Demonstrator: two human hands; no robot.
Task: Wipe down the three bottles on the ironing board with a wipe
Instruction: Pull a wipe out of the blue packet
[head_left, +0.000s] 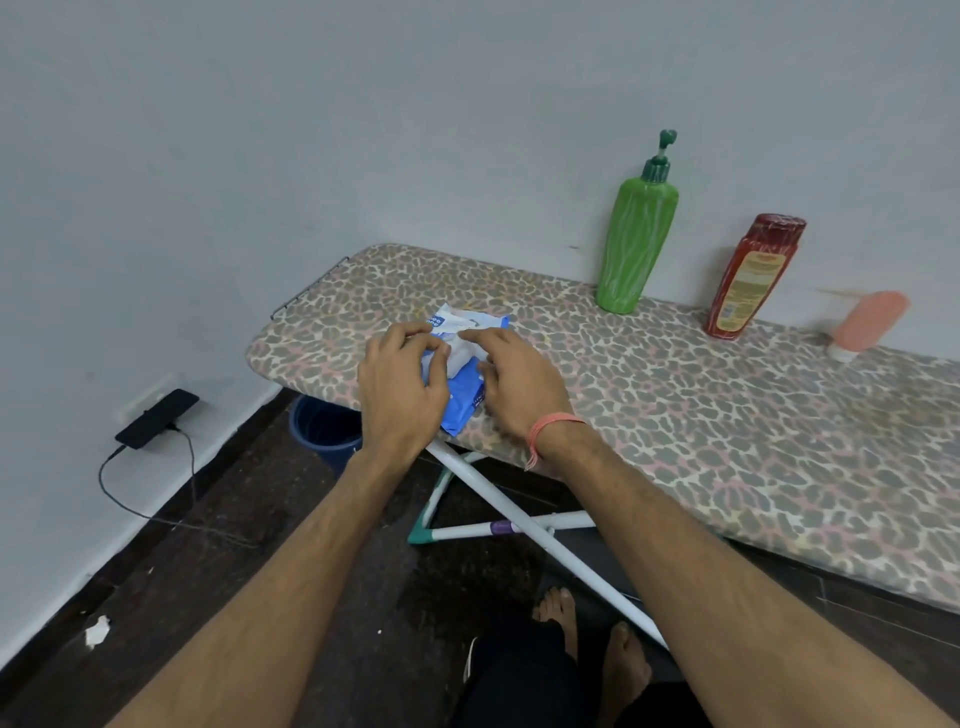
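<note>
Both forearms are bare to the frame's lower edge, with no sleeve showing on either, and fine dark hair runs along them. The right wrist carries 1 thin band of pinkish-orange thread (555, 427), wound round a few times, with a loose frayed end hanging off it, while the left hand (400, 384) and the right hand (511, 382) wear no rings. Below, 2 bare feet (592, 639) show beside dark black legwear (519, 675).

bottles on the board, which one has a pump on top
The green bottle, leftmost and nearest the hands. The red bottle has a flat cap, and the pink bottle stands cap-down.
</note>
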